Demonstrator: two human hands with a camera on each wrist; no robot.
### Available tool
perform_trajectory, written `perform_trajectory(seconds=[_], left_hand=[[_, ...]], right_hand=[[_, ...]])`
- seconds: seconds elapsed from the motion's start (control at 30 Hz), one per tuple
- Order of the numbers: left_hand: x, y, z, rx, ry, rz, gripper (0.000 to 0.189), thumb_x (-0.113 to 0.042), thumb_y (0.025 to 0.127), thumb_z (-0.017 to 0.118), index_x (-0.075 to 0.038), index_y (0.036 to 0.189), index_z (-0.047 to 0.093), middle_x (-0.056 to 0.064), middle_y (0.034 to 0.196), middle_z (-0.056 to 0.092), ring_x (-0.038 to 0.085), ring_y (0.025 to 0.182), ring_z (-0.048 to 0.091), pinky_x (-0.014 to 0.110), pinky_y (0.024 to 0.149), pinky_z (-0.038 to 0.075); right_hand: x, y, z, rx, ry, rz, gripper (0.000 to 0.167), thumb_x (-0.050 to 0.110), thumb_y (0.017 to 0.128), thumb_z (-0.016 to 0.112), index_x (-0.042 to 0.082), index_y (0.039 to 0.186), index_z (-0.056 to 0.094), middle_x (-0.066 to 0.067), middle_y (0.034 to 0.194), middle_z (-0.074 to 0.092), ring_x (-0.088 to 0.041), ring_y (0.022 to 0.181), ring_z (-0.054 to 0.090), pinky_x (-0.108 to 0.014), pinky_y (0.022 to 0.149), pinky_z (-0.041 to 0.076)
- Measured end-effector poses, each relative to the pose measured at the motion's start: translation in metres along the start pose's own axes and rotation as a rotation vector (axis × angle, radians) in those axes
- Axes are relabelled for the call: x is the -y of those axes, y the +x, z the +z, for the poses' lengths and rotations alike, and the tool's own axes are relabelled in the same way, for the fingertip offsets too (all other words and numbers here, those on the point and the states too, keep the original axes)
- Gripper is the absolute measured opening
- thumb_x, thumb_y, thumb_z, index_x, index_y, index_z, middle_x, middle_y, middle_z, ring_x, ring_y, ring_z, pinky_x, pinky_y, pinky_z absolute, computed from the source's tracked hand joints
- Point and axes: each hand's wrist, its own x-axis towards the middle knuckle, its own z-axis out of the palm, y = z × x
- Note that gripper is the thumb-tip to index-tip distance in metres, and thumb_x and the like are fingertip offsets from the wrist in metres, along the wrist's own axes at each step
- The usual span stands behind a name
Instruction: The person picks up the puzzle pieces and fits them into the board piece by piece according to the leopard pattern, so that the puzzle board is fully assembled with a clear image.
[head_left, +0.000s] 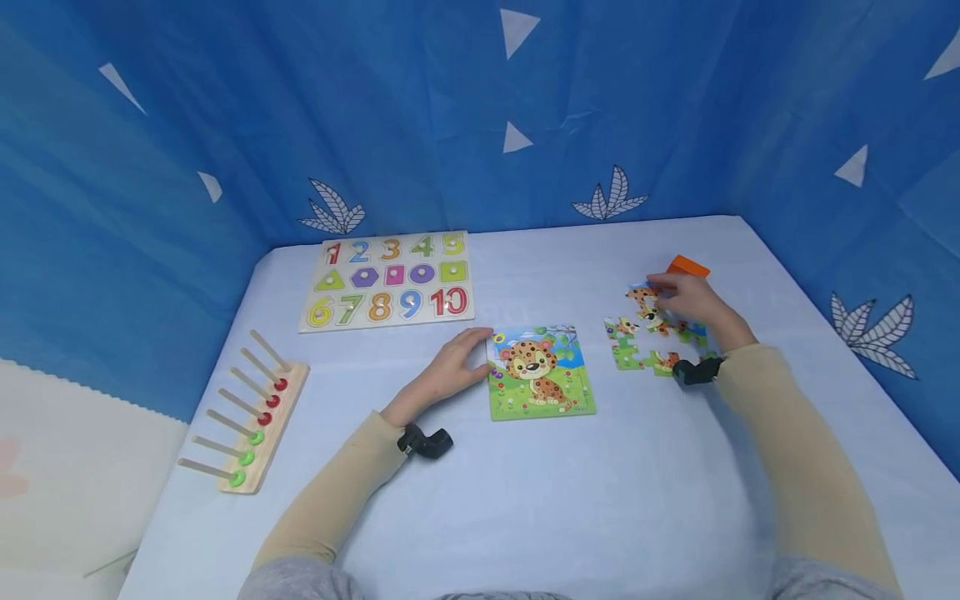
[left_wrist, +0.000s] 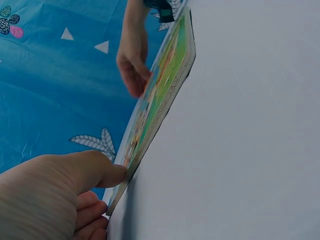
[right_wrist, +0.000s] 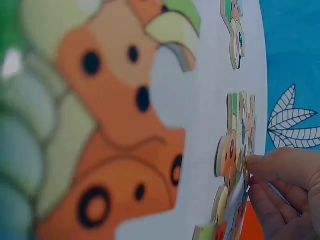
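A leopard picture puzzle (head_left: 542, 372) in a square board lies flat at the middle of the table. My left hand (head_left: 448, 367) rests at its left edge, thumb and fingertips touching the rim. The left wrist view shows the left thumb (left_wrist: 112, 172) against the board's edge. To the right, several loose leopard puzzle pieces (head_left: 628, 360) lie spread in a patch. My right hand (head_left: 688, 298) is over their far side. In the right wrist view its thumb and fingers pinch at a puzzle piece (right_wrist: 243, 159), which the fingertips partly hide.
Beyond the right hand lies an orange block (head_left: 688, 266). A number and shape board (head_left: 386, 312) with knobbed pieces sits at the back left. Along the left side stands a wooden peg rack (head_left: 281, 392) with red and green rings. Blue curtains (head_left: 420, 108) hang behind the table.
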Motion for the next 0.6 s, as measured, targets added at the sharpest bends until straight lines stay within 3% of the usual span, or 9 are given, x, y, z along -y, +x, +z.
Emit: perform_trajectory(seconds=[0.37,0.6], left_hand=[[-0.0003,0.0005,0.001,0.001,0.0,-0.018,0.062,-0.017,0.085,0.068,-0.002,0.14,0.041,0.013,0.142,0.041,0.026,0.133,0.035,0.035,0.112,0.025],[-0.0016,0.001,-0.0005,0.003,0.012,-0.024,0.063,-0.017,0.086,0.068,-0.002,0.14,0.04,0.013,0.142,0.041,0.026,0.133,0.035,0.035,0.112,0.025]], right_hand=[[-0.005,0.0041,-0.0001,-0.008,-0.055,-0.033,0.048,0.008,0.09,0.059,0.0,0.136,0.047,-0.026,0.133,0.046,-0.041,0.118,0.041,-0.061,0.1,0.033],[-0.001,0.0038,-0.005,-0.018,-0.127,-0.049,0.052,0.019,0.092,0.062,-0.005,0.135,0.045,-0.027,0.129,0.049,-0.04,0.116,0.045,-0.058,0.1,0.035]])
